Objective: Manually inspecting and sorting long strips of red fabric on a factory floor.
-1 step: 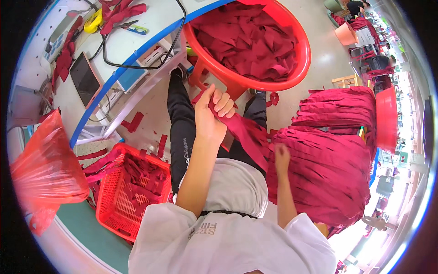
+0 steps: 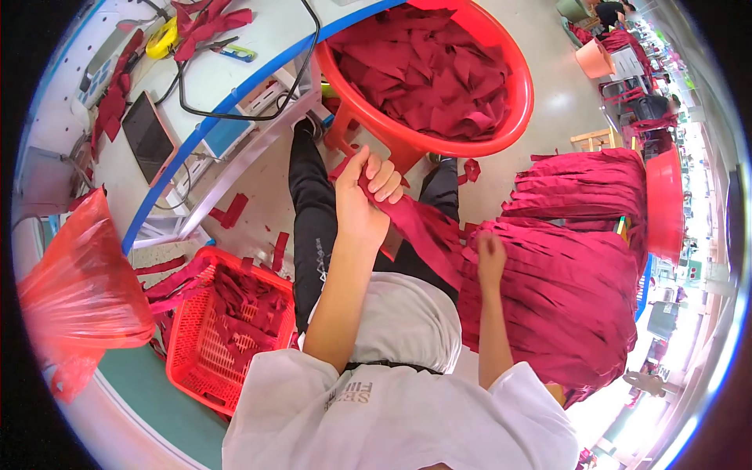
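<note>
Nearest, we note the left hand point(image 2: 364, 200) raised before the lap, fingers clenched around a long, dark-red fabric strip point(image 2: 423, 235) slanting rightward. The right hand point(image 2: 492, 254) curls beside a draped, dark-red heap of fabric strips point(image 2: 560, 294); whether it pinches any, we cannot tell. We judge this strip handling; the next move calls for a firm left grip. Beyond: a round, red plastic tub point(image 2: 439, 144).
</note>
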`<state>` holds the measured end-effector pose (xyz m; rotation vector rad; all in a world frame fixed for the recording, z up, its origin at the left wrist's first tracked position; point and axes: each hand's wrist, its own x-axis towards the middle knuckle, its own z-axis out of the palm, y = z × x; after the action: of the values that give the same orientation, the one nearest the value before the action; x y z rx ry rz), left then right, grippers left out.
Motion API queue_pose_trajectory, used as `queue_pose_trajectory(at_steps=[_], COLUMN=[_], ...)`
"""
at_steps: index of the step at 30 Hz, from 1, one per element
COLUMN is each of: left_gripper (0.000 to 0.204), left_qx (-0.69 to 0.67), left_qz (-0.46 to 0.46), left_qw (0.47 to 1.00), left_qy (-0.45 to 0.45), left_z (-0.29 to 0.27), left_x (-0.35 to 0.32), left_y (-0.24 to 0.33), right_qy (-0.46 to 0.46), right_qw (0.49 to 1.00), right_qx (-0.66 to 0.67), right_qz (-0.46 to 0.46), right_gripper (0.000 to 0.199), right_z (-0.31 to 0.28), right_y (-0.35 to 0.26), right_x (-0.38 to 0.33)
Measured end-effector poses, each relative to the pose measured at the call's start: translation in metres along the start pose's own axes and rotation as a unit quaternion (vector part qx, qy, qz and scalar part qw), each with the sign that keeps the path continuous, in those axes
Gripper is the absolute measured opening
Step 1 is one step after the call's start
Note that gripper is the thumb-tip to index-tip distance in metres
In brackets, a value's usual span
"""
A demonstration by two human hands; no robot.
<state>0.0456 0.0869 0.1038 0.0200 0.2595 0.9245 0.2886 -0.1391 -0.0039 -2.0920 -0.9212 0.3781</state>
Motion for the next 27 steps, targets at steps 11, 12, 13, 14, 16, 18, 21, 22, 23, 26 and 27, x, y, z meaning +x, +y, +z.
queue_pose_trajectory(at_steps=[11,12,13,14,16,18,21,22,23,26,27], left_gripper=[0.036,0.036,0.036,0.036,0.036,0.036,0.034,0.034,0.034,0.034,0.034], left_qx=[0.002,0.000,-0.003,0.003,0.005,0.007,0.009,0.009,0.008,0.020,0.020], left_qz=[-0.020,-0.023,-0.025,-0.024,-0.020,-0.020,-0.022,-0.024,-0.026,-0.030,-0.025], left_qw=[1.000,1.000,1.000,1.000,1.000,1.000,1.000,1.000,1.000,0.999,0.999], left_qy=[-0.006,-0.008,-0.006,-0.008,-0.004,-0.001,0.008,0.009,0.010,0.006,0.007], left_z=[0.002,0.002,0.001,0.003,0.001,-0.002,-0.009,-0.010,-0.009,-0.006,-0.005], left_x=[-0.001,-0.001,0.000,0.000,0.001,0.004,0.006,0.006,0.007,0.007,0.007], left_y=[-0.011,-0.012,-0.012,-0.012,-0.012,-0.012,-0.015,-0.016,-0.017,-0.019,-0.018], right_qy=[0.041,0.050,0.057,0.041,0.053,0.067,0.079,0.081,0.065,-0.010,-0.070], right_qw=[0.944,0.938,0.931,0.921,0.922,0.922,0.939,0.939,0.943,0.969,0.980], right_qx=[-0.162,-0.213,-0.263,-0.327,-0.319,-0.311,-0.245,-0.245,-0.200,-0.069,0.015], right_qz=[-0.286,-0.268,-0.248,-0.207,-0.215,-0.220,-0.231,-0.229,-0.258,-0.238,-0.184], right_gripper=[0.023,0.025,0.028,0.038,0.043,0.050,0.064,0.064,0.065,0.066,0.066], right_z=[0.052,0.058,0.064,0.068,0.073,0.076,0.077,0.074,0.069,0.050,0.044], right_y=[-0.141,-0.133,-0.124,-0.116,-0.106,-0.104,-0.110,-0.107,-0.105,-0.112,-0.121], right_x=[0.168,0.175,0.181,0.184,0.186,0.188,0.187,0.188,0.188,0.186,0.183])
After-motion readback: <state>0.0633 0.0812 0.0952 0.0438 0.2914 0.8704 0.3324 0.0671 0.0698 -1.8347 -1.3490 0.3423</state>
